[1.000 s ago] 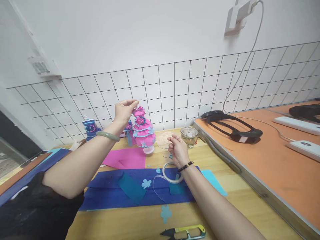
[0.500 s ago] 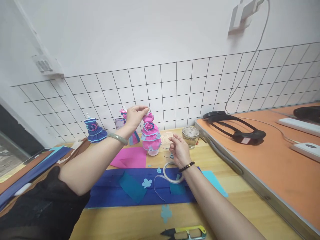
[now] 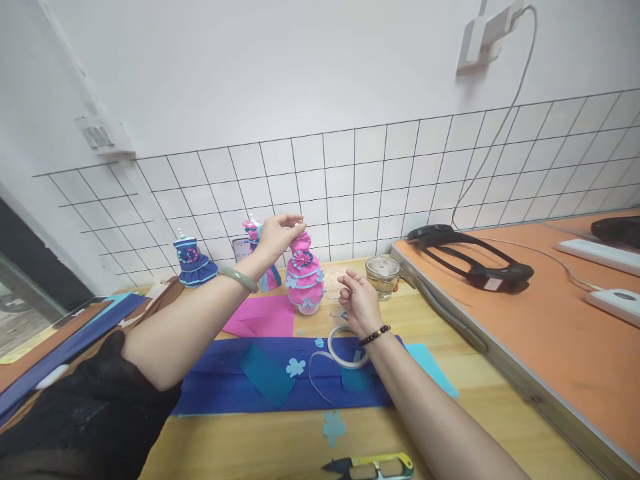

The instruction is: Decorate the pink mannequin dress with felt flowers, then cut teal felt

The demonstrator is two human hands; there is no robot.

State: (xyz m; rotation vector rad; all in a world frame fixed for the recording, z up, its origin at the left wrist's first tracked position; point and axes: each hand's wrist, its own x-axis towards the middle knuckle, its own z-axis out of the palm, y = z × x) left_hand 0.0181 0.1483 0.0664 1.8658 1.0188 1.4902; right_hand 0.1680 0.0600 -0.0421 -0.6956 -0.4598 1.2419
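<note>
My left hand point(image 3: 279, 238), with a bangle at the wrist, grips the top of a small pink tiered dress on a stand point(image 3: 305, 277). The dress stands upright, with light-blue flowers, blue trim and a pleated rosette. My right hand point(image 3: 359, 300), wearing a beaded bracelet, is raised just right of the dress and apart from it. Its thumb and fingertips are pinched together; whatever lies between them is too small to make out. Below it a roll of narrow white tape point(image 3: 333, 353) lies on dark blue fabric point(image 3: 215, 390), near a light-blue flower cutout point(image 3: 295, 367).
A navy miniature dress point(image 3: 196, 267) stands at the left; a third one is partly behind my left hand. Pink fabric point(image 3: 260, 315), a glass cup point(image 3: 383, 279) and yellow thread snips point(image 3: 383, 461) lie around. A black headset point(image 3: 480, 263) rests on the orange table point(image 3: 550, 353).
The view has shifted slightly. My left hand stays at the top of the pink dress, its fingers a little lowered. My right hand keeps its pinch in about the same place.
</note>
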